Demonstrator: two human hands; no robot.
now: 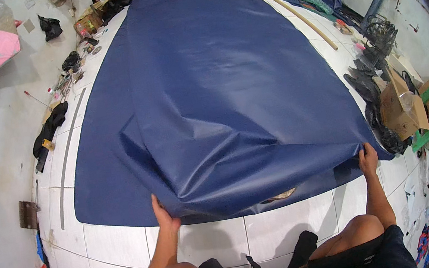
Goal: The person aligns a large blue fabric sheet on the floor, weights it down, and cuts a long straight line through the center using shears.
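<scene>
A large dark blue tarpaulin sheet stretches from the far end of the floor almost to my feet, with an upper layer lying over a wider lower layer. My right hand is closed on the upper layer's near right corner and lifts it off the layer below. At the near left, my left hand grips the same layer's edge, its fingers partly hidden by the material. Creases and folds run through the sheet between my hands. Under the raised edge shows a small brownish item that I cannot make out.
White floor tiles surround the sheet. A long grey strip lies along its left side, and a wooden pole at the far right. Cardboard boxes and black plastic crowd the right edge. Black cloth lies by the left wall.
</scene>
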